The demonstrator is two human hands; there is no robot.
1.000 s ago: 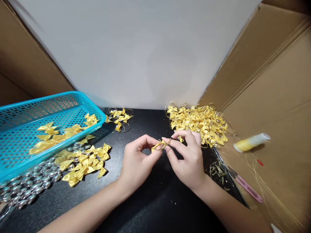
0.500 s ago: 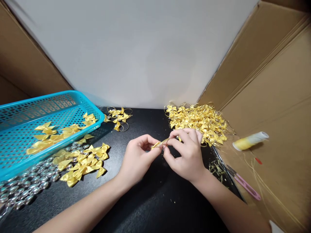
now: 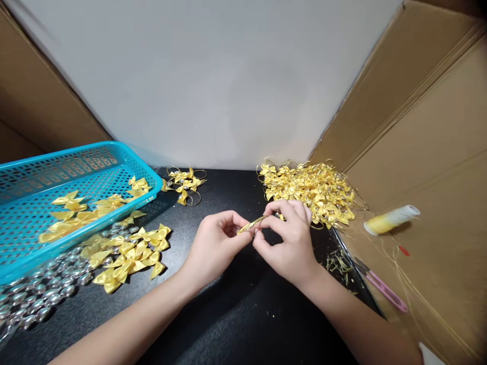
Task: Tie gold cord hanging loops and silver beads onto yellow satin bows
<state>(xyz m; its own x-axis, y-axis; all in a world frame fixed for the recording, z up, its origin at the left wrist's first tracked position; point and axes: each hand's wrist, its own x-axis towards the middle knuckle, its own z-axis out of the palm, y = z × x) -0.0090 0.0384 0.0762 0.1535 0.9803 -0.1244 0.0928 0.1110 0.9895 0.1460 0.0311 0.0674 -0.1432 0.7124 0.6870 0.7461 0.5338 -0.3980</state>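
Both hands, left hand and right hand, pinch one tiny yellow bow (soft, light, easily squashed); its middle looks best to hold.

No legible txt or labels anywhere.

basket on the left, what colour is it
The basket is bright turquoise blue with a perforated mesh pattern; the head view shows it clearly.

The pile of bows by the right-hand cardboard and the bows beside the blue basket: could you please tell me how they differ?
The big pile is dense and tangled, with thin gold loops sticking out; the loose bows lie flatter, more spread out, with no loops visible. The big pile sits beyond the right hand, the loose bows lie left of the left hand. Both are yellow satin, on the black table.
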